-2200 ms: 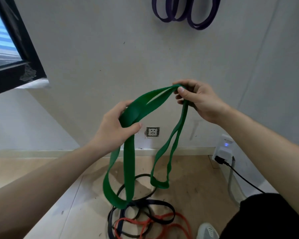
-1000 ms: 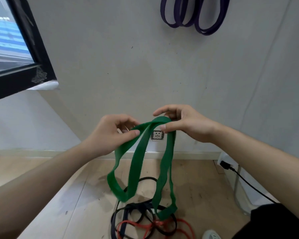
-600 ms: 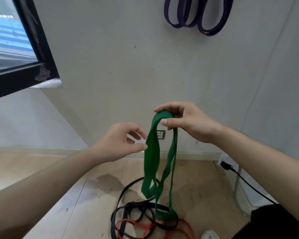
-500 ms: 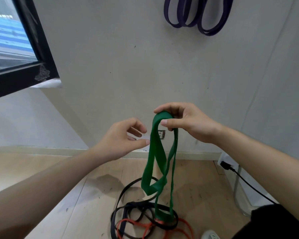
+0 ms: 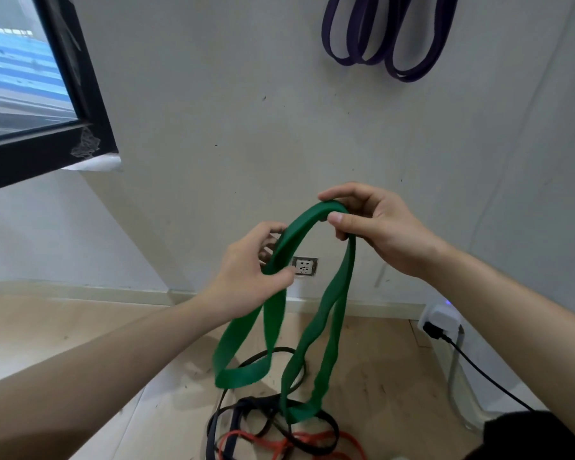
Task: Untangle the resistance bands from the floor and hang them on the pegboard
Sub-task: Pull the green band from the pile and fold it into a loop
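Green band [image 5: 274, 317]: held up in front of the wall [image 5: 213, 94], off the floor [image 5: 80, 327], and gripped by both my hands.

Right hand [image 5: 379, 227]: thumb and curled fingers pinch the top of the band's arch. This is the higher of the two grips.

Left hand [image 5: 246, 270]: thumb and fingers are closed on the left side of the same arch, lower down and near the right hand. The two hands do not touch.

Hang of the band: two long loops drop from the grips. The loop below my left hand ends in a flat fold that hangs clear of the floor. The loop below my right hand is longer and twisted, and its lower end overlaps the pile beneath it. I cannot tell whether it touches.

Pile on the floor, near the floor's far edge below the wall socket [image 5: 304, 266]: a black band [image 5: 326, 423], a dark blue band [image 5: 233, 423] and a red band [image 5: 279, 441], crossed over one another.

Purple bands [image 5: 409, 77]: hanging in loops high on the wall, above my right hand. Their support is out of view.

Other items: a black window frame [image 5: 90, 94] at upper left, and a white plug adapter [image 5: 440, 318] with a black cable [image 5: 478, 370] at the floor's right edge.
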The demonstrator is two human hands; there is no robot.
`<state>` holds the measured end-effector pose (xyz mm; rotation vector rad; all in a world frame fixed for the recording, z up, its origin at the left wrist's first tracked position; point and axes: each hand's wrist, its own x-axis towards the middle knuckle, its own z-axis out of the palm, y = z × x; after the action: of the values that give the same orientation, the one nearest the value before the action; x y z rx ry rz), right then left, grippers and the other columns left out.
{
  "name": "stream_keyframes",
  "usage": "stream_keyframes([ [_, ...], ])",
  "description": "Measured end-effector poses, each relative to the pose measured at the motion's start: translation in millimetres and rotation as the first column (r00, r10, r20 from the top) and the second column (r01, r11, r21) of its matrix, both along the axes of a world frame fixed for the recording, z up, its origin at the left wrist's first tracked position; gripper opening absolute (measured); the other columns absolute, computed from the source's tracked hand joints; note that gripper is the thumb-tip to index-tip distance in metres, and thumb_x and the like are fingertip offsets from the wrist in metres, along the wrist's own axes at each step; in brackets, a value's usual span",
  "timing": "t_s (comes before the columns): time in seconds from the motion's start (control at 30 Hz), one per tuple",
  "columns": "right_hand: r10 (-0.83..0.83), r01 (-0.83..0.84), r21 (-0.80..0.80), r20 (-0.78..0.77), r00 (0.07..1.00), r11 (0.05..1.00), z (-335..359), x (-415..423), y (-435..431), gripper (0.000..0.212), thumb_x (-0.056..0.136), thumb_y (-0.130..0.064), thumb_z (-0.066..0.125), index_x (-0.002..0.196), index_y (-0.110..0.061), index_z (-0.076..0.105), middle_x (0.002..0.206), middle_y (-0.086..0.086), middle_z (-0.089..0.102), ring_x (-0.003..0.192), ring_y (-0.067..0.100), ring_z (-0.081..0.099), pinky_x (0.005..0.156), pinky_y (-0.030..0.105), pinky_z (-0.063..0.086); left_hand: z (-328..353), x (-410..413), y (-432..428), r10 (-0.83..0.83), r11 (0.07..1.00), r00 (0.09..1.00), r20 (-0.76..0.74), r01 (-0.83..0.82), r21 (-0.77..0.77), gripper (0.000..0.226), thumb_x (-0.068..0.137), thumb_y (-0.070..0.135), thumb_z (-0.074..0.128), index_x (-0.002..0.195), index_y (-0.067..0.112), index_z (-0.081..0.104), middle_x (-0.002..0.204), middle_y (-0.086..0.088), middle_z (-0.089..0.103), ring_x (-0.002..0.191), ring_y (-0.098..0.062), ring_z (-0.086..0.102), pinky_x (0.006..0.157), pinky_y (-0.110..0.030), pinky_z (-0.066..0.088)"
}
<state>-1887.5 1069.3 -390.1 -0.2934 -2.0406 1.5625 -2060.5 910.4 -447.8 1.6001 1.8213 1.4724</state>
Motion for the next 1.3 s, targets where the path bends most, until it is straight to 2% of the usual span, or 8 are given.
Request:
stream_keyframes([
  [0.2,-0.014,0.013,0.004,0.142,0.99,1.0,-4,10,18,0.041,0.092,-0.007,0.063,0.133,-0.01,0.057,0.111,0.015,0.071,0.101,0.022,0.069,0.097,0.034,0.053,18,-14,-6,0.087,0.986,0.996,-0.006,-0.085,0.142,0.042,0.079,0.002,0.08,0.109,0.026,0.064,0.094,0.002,0.071,0.079,-0.017,0.069,0.074,-0.027,0.059],
  [0.33,0.059,-0.086,0.059,0.365,0.929,0.995,-14,13,20,0.044,0.093,-0.005,0.065,0.134,-0.017,0.056,0.115,0.011,0.073,0.111,0.023,0.069,0.097,0.032,0.054,31,-16,-8,0.064,0.981,0.998,-0.024,-0.058,0.184,0.025,0.08,-0.001,0.08,0.095,0.017,0.071,0.088,0.002,0.073,0.075,-0.013,0.069,0.071,-0.025,0.057],
  [0.5,0.103,-0.214,0.15,0.534,0.839,0.965,-30,-3,-1,0.049,0.089,-0.008,0.073,0.133,-0.019,0.057,0.114,0.007,0.072,0.113,0.019,0.067,0.101,0.035,0.05,36,-7,-7,-0.04,0.988,0.994,0.097,0.025,0.155,0.023,0.08,-0.003,0.08,0.093,0.014,0.072,0.087,-0.001,0.075,0.076,-0.009,0.069,0.069,-0.023,0.056],
  [0.7,0.091,-0.122,0.097,0.278,0.956,0.988,-11,-22,-27,0.067,0.082,-0.019,0.081,0.142,-0.019,0.05,0.122,0.024,0.066,0.113,0.034,0.066,0.104,0.053,0.05,33,-3,-4,-0.064,0.99,0.992,0.109,0.049,0.131,0.027,0.077,-0.005,0.081,0.097,0.011,0.073,0.091,-0.005,0.077,0.084,-0.015,0.075,0.079,-0.03,0.061],
  [0.87,0.109,-0.192,0.206,0.356,0.928,0.96,-1,-19,-24,0.056,0.081,-0.033,0.079,0.128,-0.009,0.062,0.113,0.029,0.068,0.106,0.048,0.064,0.094,0.063,0.051,30,-7,-6,-0.106,0.991,0.994,-0.034,0.108,0.075,0.034,0.077,0.007,0.086,0.105,0.014,0.069,0.096,0.002,0.077,0.086,-0.011,0.075,0.076,-0.024,0.059],
  [1.07,0.054,-0.1,0.222,0.205,0.977,0.97,4,-18,-22,0.033,0.086,-0.015,0.076,0.118,-0.009,0.068,0.105,0.007,0.075,0.097,0.017,0.072,0.085,0.025,0.056,16,-6,-7,-0.066,0.998,0.998,0.002,0.066,-0.004,0.053,0.072,0.011,0.083,0.112,0.029,0.053,0.089,-0.003,0.074,0.081,-0.017,0.073,0.075,-0.027,0.06],
  [1.17,0.031,-0.035,0.131,0.033,0.999,0.991,11,-17,-19,0.028,0.089,-0.008,0.072,0.116,-0.008,0.067,0.103,0.007,0.071,0.093,0.014,0.07,0.082,0.025,0.056,11,-5,-7,-0.081,0.993,0.988,0.135,0.092,-0.08,0.052,0.082,0.007,0.081,0.113,0.033,0.049,0.088,-0.007,0.075,0.082,-0.019,0.074,0.074,-0.026,0.06],
  [1.3,0.011,-0.014,-0.026,-0.113,0.994,1.0,18,-10,-5,0.023,0.089,-0.009,0.069,0.113,-0.011,0.066,0.089,-0.002,0.071,0.08,0.01,0.067,0.078,0.026,0.056,13,-8,-6,-0.09,0.989,0.968,0.233,0.115,-0.094,0.042,0.085,0.013,0.078,0.119,0.022,0.055,0.089,0.006,0.075,0.085,-0.016,0.075,0.073,-0.022,0.058],
])
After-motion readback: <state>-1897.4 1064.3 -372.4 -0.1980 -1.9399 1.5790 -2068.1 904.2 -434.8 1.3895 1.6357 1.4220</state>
